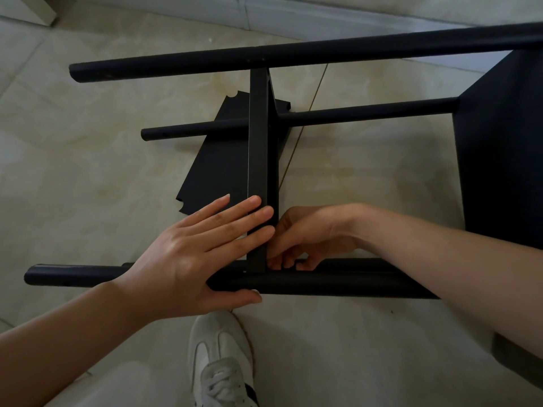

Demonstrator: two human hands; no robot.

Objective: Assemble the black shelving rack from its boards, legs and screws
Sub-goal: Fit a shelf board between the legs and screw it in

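Note:
The black rack lies on its side on the tiled floor. A middle board (258, 142) stands on edge between the far leg (293, 55) and the near leg (323, 282). My left hand (199, 254) presses flat against the board's left face, thumb under the near leg. My right hand (305, 239) is curled at the joint where board meets near leg, fingertips pinching something too small to make out. A second board (499, 157) is fixed at the right end. A lower leg (367, 111) runs through both boards.
A loose black board (217, 160) with notched corners lies flat on the floor under the rack. My white sneaker (220, 359) stands just in front of the near leg. A pale wall base (264, 13) runs along the far side.

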